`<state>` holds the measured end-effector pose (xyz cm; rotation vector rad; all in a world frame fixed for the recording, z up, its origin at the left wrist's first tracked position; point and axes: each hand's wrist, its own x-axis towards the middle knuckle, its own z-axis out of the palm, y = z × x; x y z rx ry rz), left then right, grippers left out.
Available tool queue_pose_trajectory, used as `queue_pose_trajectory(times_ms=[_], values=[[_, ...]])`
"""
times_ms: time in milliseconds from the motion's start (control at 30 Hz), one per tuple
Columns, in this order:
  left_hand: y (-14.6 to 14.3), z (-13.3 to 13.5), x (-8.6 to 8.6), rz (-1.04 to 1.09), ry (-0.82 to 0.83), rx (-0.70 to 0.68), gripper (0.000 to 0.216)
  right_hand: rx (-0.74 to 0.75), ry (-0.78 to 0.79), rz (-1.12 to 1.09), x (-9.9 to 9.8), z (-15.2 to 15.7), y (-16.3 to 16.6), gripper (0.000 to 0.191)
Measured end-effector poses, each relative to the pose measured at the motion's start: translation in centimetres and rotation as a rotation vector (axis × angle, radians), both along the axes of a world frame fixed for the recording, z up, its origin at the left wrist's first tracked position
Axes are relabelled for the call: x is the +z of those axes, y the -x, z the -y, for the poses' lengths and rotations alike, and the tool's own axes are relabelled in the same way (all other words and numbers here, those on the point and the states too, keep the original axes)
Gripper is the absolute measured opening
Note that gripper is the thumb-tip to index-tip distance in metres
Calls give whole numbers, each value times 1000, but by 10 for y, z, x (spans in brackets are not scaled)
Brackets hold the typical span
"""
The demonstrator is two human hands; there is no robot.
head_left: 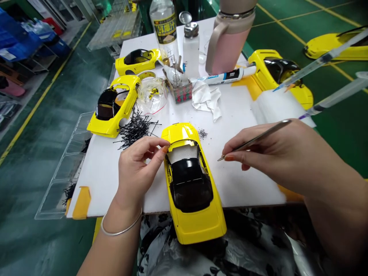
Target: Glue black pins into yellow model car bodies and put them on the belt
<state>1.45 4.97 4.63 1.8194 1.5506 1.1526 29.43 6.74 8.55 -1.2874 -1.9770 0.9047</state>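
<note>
A yellow model car body (192,214) with a black cabin lies lengthwise on the white board (238,180), its rear hanging over the front edge. My left hand (138,168) rests at the car's left side, thumb and forefinger pinched against the edge of the open front section. My right hand (276,153) holds metal tweezers (253,140), closed round them, the tips hovering just right of the car. A pile of thin black pins (135,128) lies left of the car's nose. A few tiny black bits (202,133) lie to its right.
Other yellow car bodies (113,105) lie at the left, back left and right. A clear bottle (165,27), a white dispenser (191,48), a pink jug (227,38), a small box of tools (179,88), a crumpled cloth (207,99) and a plastic bag stand at the back. Syringes (322,61) jut in at right.
</note>
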Motion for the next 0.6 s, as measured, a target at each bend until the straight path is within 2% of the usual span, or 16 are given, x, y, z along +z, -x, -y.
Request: queue_pose_trajectory(times_ms=[167,400,600], values=[[2,-2,-3,-21,-26,20,9,138,-81,100,9,4,15,17],[4,-4,-6,-39,-36,6,10,142,-90,260,6,8,27,16],[3,-3,-6,-22,-43,-4,9,133,-102,283,8,9,29,16]])
